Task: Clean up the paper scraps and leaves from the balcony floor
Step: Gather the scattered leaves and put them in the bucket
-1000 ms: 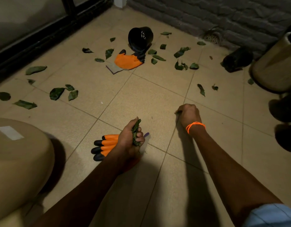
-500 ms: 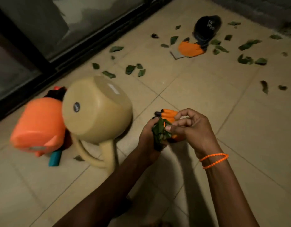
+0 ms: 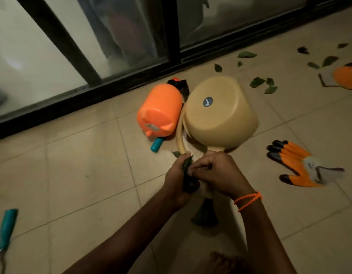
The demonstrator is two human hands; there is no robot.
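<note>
A dim balcony floor (image 3: 78,175) of beige tiles runs up to a black-framed sliding glass door (image 3: 96,56). The tan watering can (image 3: 218,115) lies tipped on its side near the middle of the floor, a dark round sticker on its base. Touching it on the door side is an orange sprayer (image 3: 160,111), with a teal handle (image 3: 157,145) showing below that. Right of the can lies an orange glove with black fingertips (image 3: 297,167), well apart from it. Loose leaves (image 3: 263,84) are scattered beyond the can toward the far right, where a second orange glove (image 3: 347,78) is cut by the edge. Far left of the can, a teal-handled tool (image 3: 6,230) lies blurred.

Just in front of the can, the left hand (image 3: 176,180) is curled round a bunch of green leaves (image 3: 188,171). The right hand (image 3: 216,175), an orange thread bracelet (image 3: 248,200) on its wrist, pinches at that same bunch with bent fingers, covering part of the can's spout.
</note>
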